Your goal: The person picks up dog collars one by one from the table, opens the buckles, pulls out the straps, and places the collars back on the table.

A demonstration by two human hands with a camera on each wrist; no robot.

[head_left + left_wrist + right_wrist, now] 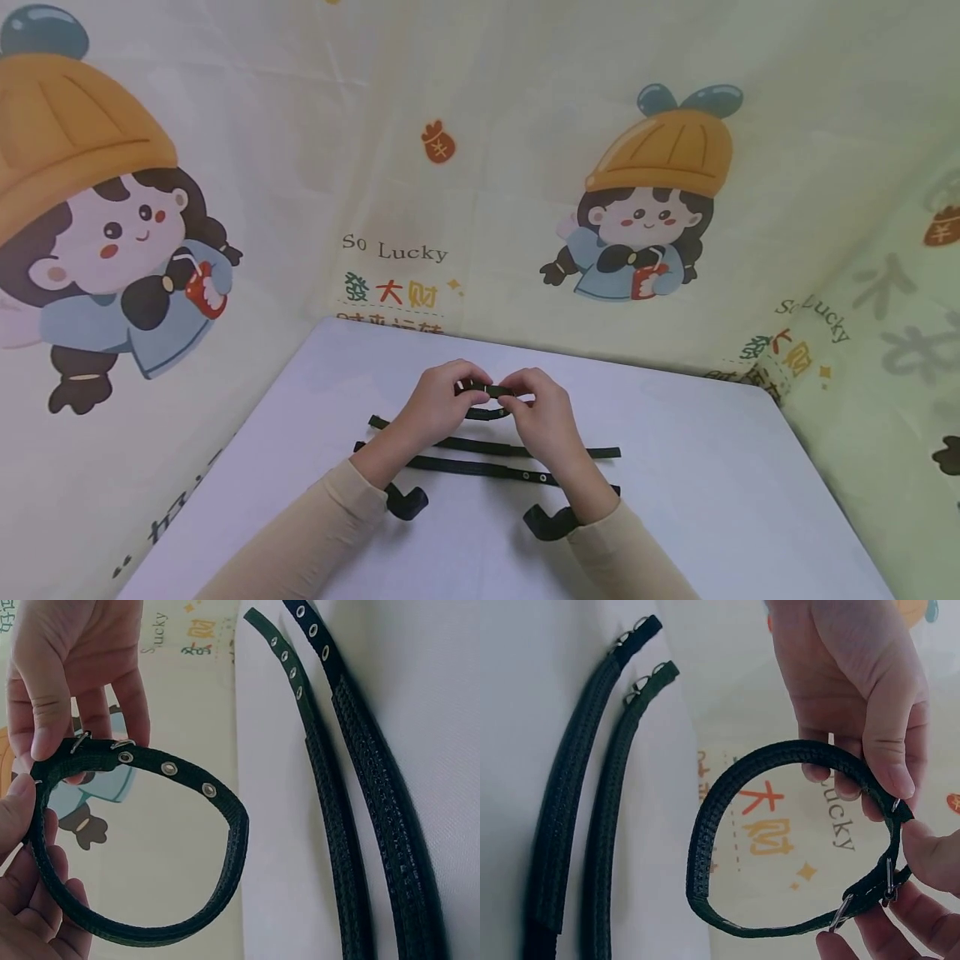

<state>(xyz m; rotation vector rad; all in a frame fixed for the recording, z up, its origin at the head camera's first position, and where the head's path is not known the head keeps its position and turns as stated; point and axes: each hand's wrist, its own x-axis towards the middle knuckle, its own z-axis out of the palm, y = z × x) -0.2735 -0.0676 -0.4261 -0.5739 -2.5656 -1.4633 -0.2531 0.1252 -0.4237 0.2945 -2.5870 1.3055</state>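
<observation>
Both hands hold a dark dog collar [487, 414] bent into a closed loop above the table. My left hand [438, 404] pinches its left side between thumb and fingers. On the other side, my right hand [543, 417] grips the band near the metal buckle [81, 742]. Metal-rimmed eyelets [169, 769] run along part of the loop, and a ring [841, 912] hangs by the right fingers. Two more dark collars, a farther one [491, 448] and a nearer one [465, 467], lie stretched out side by side, below the hands. Fingers partly hide the buckle end.
The collars lie on a white table [450, 558], whose far edge meets a cream cloth backdrop [510, 217] printed with cartoon figures. Under each forearm shows a dark rounded piece, one at left [407, 504] and one at right [550, 525].
</observation>
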